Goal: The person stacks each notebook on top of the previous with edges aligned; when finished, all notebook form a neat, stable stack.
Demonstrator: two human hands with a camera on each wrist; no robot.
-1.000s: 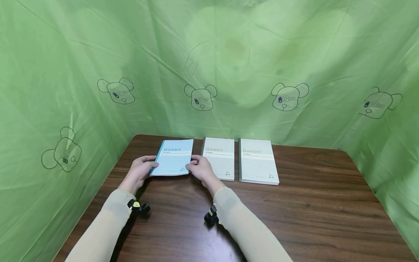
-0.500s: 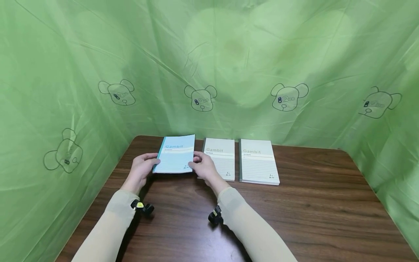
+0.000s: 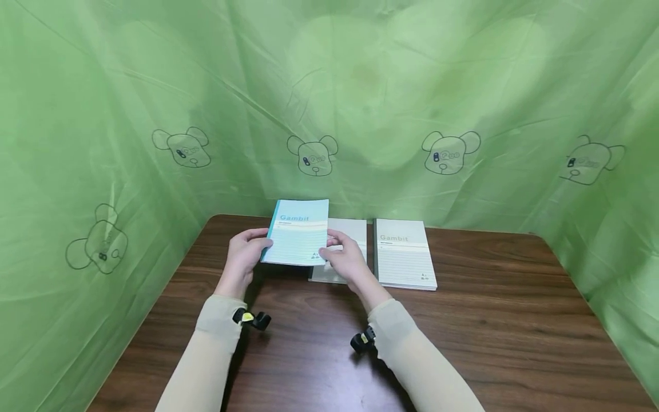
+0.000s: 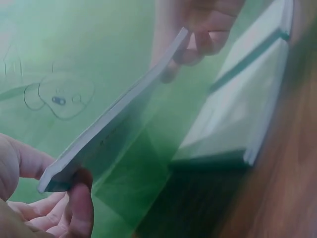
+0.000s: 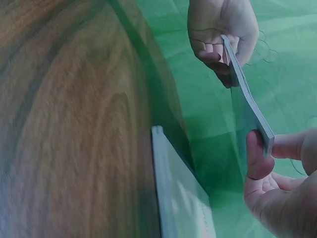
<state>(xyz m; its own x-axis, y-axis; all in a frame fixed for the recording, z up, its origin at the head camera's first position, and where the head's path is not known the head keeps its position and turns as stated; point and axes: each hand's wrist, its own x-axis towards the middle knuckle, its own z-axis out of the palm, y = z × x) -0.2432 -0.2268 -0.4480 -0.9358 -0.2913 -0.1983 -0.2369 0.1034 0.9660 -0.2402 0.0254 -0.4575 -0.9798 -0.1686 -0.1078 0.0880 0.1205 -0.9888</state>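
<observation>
A light blue notebook (image 3: pixel 297 234) marked "Gambit" is held up off the table between both hands. My left hand (image 3: pixel 244 255) pinches its left edge near the lower corner, thumb on the cover and fingers beneath. At the opposite edge, my right hand (image 3: pixel 348 261) pinches the lower right corner the same way. Under and behind the blue one lies a pale grey notebook (image 3: pixel 355 230), partly covered by it and by the right hand. Both wrist views show the blue notebook edge-on (image 4: pixel 114 110), clear of the table.
Another stack of pale notebooks (image 3: pixel 405 254) lies to the right of the partly covered one. All are on a dark brown wooden table (image 3: pixel 494 320). Green cloth (image 3: pixel 381 103) printed with bear heads hangs behind and at the sides.
The blue notebook has risen from the table and moved right, carried by both hands, and now overlaps the middle notebook in view. The pale notebooks have stayed put.
</observation>
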